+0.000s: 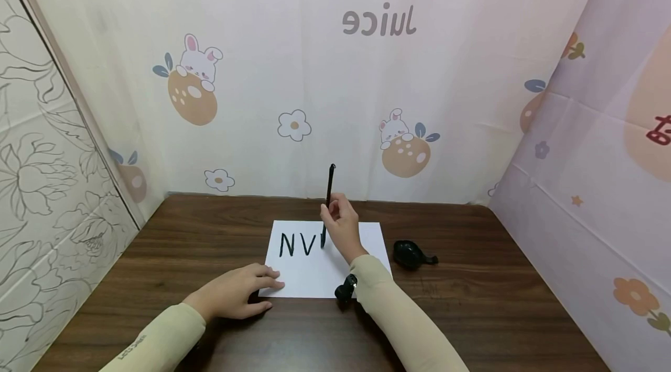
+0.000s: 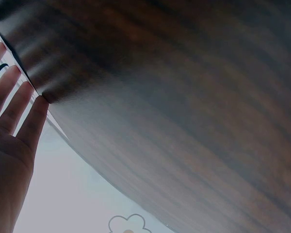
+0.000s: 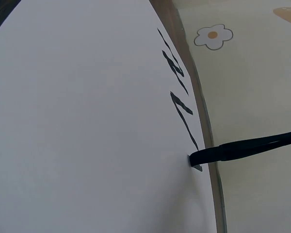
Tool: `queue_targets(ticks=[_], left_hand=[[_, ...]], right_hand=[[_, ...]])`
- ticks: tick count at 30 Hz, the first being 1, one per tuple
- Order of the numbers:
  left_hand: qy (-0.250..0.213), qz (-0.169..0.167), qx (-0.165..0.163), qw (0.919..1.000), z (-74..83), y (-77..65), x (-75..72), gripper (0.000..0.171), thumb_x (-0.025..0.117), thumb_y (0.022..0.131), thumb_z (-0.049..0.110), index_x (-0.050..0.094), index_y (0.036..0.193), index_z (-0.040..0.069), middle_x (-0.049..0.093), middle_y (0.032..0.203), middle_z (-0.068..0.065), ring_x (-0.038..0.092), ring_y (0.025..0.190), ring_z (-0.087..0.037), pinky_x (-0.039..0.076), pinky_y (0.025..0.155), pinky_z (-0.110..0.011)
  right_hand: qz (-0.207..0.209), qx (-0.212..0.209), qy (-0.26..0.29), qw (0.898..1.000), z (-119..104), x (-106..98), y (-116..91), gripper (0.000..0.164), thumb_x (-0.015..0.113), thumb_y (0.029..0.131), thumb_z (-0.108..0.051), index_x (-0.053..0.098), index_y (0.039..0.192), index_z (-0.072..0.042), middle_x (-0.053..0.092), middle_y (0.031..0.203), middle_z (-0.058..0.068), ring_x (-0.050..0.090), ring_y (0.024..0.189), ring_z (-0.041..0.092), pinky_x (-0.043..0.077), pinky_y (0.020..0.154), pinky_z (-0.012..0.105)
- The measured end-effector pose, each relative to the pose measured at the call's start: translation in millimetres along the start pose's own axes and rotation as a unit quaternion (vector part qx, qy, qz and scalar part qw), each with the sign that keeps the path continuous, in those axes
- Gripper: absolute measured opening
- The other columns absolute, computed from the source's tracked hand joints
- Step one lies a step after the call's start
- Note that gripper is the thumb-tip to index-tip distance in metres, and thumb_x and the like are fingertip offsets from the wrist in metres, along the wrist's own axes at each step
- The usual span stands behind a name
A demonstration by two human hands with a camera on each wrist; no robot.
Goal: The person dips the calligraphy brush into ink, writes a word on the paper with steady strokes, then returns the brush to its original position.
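A white sheet of paper (image 1: 301,280) lies on the dark wooden table and carries the black letters N and V, with a short upright stroke to their right. My right hand (image 1: 343,229) holds a slim black writing brush (image 1: 329,184) nearly upright between thumb and fingers. In the right wrist view the dark tip of the brush (image 3: 208,155) meets the paper at the newest stroke. At the sheet's lower left corner my left hand (image 1: 238,291) lies with fingers spread, fingertips over the paper's edge. The left wrist view shows its fingers (image 2: 33,121) extended.
To the right of the paper sits a glossy black rounded object (image 1: 409,255) with a narrow end. A small dark device (image 1: 346,289) is worn at the right wrist. Behind the table (image 1: 209,226) hangs a printed curtain (image 1: 251,69); more patterned panels stand left and right.
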State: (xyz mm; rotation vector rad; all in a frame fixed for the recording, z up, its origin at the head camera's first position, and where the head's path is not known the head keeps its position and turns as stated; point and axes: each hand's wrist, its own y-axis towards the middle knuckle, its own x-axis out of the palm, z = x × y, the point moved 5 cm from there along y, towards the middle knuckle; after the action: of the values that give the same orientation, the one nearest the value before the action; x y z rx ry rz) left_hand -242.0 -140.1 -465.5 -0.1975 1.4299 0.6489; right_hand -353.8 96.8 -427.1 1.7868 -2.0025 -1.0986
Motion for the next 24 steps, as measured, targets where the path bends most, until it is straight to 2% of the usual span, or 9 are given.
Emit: queue_targets(ticks=[8,14,24], left_hand=[[0.000,0.001,0.003,1.0000,-0.6,-0.9,0.9,0.036,0.071,0.093,0.031,0.070,0.126,0.017,0.063,0.129,-0.005,0.059,0.119,-0.022,0.052,0.097,-0.042],[-0.001,0.001,0.003,1.0000,0.5,-0.9,0.7,0.035,0.071,0.094,0.032,0.070,0.126,0.018,0.063,0.129,-0.005,0.059,0.119,-0.022,0.052,0.096,-0.041],[-0.004,-0.003,0.002,1.0000,2.2,-0.3,-1.4,0.035,0.069,0.095,0.031,0.070,0.127,0.017,0.063,0.129,-0.006,0.059,0.118,-0.023,0.052,0.095,-0.043]], right_hand=[[0.006,-0.005,-0.003,1.000,0.4,-0.3,-1.0,0.014,0.064,0.097,-0.010,0.057,0.108,-0.014,0.053,0.084,-0.001,0.054,0.073,0.013,0.049,0.061,0.025],[0.005,-0.003,-0.001,1.000,0.8,-0.6,-2.4,0.013,0.065,0.096,-0.010,0.057,0.107,-0.008,0.052,0.084,-0.001,0.053,0.072,0.013,0.049,0.061,0.025],[0.005,-0.008,-0.001,1.000,-1.1,-1.3,-3.5,0.013,0.066,0.095,-0.009,0.058,0.106,-0.009,0.052,0.082,-0.002,0.052,0.071,0.013,0.047,0.059,0.024]])
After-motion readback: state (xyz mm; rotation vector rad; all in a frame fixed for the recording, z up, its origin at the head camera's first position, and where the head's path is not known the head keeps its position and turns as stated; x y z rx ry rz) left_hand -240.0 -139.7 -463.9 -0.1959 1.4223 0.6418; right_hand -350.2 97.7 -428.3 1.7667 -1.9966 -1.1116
